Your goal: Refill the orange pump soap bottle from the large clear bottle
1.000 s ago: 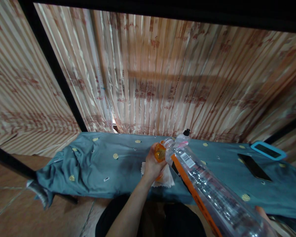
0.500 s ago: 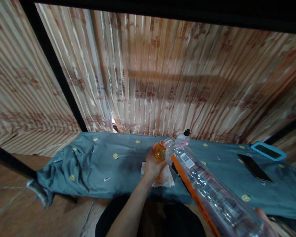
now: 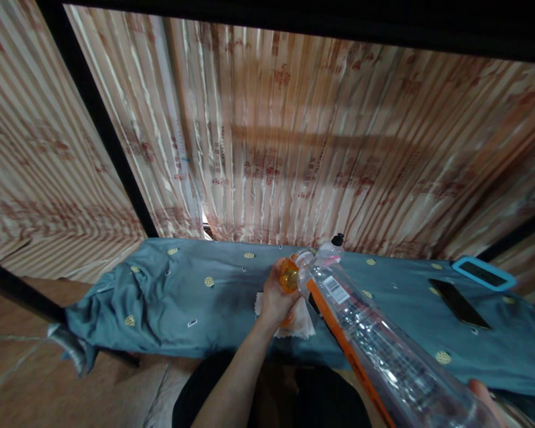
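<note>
My left hand [image 3: 274,299] wraps round a small orange see-through container [image 3: 289,277] above the bed's edge. The neck of a large clear plastic bottle [image 3: 374,339] meets the top of this container. That bottle lies tilted, its mouth up and to the left, its base towards the lower right; an orange strip and a barcode label show on it. Around its lower end are a few fingers of my right hand [image 3: 481,392], the rest hidden by the bottle and frame edge. Under my left hand is a white scalloped cloth or tissue [image 3: 304,324].
Behind the large bottle stands a clear bottle with a black cap [image 3: 337,240]. A dark phone [image 3: 459,303] and a blue-framed device [image 3: 484,273] lie at right on the grey-green patterned sheet [image 3: 160,297]. A dark post [image 3: 102,131] rises at left before a pleated curtain [image 3: 271,119].
Almost nothing differs. The large bottle's lower end and my right-hand fingers have shifted very slightly; my left hand and the orange container stay in place.
</note>
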The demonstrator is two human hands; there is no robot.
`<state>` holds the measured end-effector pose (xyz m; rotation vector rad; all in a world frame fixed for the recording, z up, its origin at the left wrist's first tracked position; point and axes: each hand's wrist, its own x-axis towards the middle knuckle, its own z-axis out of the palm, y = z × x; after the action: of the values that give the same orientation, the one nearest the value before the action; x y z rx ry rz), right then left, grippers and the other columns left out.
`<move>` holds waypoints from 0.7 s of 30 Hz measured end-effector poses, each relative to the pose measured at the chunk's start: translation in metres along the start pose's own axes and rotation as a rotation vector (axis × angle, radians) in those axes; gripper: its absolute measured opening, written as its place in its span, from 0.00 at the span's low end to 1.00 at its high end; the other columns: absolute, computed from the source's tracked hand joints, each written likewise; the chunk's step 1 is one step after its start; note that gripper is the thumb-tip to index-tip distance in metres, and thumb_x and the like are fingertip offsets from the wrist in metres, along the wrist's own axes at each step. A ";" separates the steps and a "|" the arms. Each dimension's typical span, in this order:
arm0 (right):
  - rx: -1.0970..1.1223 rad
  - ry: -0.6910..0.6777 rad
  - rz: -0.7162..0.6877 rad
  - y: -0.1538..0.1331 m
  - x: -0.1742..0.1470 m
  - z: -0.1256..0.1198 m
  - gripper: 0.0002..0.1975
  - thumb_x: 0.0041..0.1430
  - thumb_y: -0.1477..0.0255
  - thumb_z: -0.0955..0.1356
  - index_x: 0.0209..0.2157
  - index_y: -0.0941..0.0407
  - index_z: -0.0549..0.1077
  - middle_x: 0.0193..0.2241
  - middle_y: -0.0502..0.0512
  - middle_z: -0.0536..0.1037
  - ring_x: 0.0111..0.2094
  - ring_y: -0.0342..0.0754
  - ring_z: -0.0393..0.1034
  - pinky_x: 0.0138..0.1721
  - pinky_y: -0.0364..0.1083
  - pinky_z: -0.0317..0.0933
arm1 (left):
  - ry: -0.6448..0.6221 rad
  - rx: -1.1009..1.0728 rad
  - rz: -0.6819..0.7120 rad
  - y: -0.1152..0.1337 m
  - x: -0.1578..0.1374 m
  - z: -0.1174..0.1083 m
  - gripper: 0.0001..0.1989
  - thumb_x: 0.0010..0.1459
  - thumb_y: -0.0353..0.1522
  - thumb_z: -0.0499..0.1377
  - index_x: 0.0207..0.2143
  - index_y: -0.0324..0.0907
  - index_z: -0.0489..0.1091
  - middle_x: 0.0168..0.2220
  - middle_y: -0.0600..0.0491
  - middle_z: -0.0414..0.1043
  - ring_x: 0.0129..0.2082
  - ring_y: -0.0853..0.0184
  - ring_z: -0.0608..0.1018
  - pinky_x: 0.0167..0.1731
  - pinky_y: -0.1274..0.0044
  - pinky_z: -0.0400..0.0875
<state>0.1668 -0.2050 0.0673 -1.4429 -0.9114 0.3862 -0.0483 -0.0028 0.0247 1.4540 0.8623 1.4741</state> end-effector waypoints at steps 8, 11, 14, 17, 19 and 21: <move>-0.037 0.001 -0.108 -0.026 0.002 0.012 0.30 0.49 0.41 0.69 0.45 0.46 0.79 0.52 0.56 0.79 0.66 0.71 0.59 0.55 0.72 0.66 | 0.002 0.021 0.015 -0.004 0.001 -0.001 0.31 0.43 0.32 0.72 0.51 0.44 0.69 0.46 0.50 0.79 0.46 0.58 0.82 0.49 0.67 0.77; -0.041 0.000 -0.120 -0.028 0.002 0.013 0.31 0.48 0.41 0.69 0.47 0.47 0.79 0.52 0.57 0.79 0.66 0.71 0.60 0.54 0.71 0.67 | 0.001 0.016 0.021 -0.004 0.001 -0.001 0.30 0.43 0.32 0.71 0.51 0.44 0.69 0.46 0.51 0.80 0.45 0.58 0.82 0.48 0.67 0.77; -0.025 -0.001 -0.098 -0.023 0.002 0.011 0.30 0.48 0.41 0.69 0.43 0.48 0.79 0.49 0.58 0.80 0.66 0.71 0.60 0.53 0.71 0.68 | -0.003 -0.011 0.022 -0.004 0.000 0.000 0.29 0.44 0.32 0.71 0.50 0.44 0.69 0.45 0.51 0.80 0.44 0.59 0.82 0.47 0.68 0.78; -0.015 0.006 -0.037 -0.007 0.001 0.002 0.28 0.49 0.40 0.68 0.39 0.48 0.80 0.48 0.58 0.81 0.66 0.71 0.60 0.54 0.71 0.66 | 0.001 -0.008 0.016 -0.006 0.000 0.000 0.31 0.44 0.32 0.71 0.52 0.44 0.68 0.46 0.51 0.80 0.45 0.58 0.82 0.48 0.67 0.77; -0.013 -0.014 0.014 0.008 -0.002 -0.006 0.26 0.50 0.41 0.68 0.36 0.47 0.80 0.47 0.58 0.81 0.66 0.71 0.60 0.55 0.72 0.66 | 0.000 0.004 0.015 -0.007 0.000 0.000 0.32 0.43 0.32 0.72 0.52 0.44 0.68 0.47 0.50 0.80 0.45 0.58 0.82 0.49 0.66 0.77; -0.006 -0.054 0.060 0.021 -0.006 -0.013 0.23 0.51 0.42 0.68 0.31 0.46 0.79 0.44 0.56 0.82 0.65 0.70 0.62 0.54 0.72 0.67 | 0.004 0.017 0.014 -0.008 0.000 0.000 0.33 0.42 0.32 0.72 0.52 0.44 0.68 0.47 0.50 0.80 0.46 0.57 0.82 0.49 0.66 0.77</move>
<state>0.1789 -0.2149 0.0471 -1.4742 -0.9152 0.4692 -0.0479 0.0005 0.0176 1.4728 0.8713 1.4836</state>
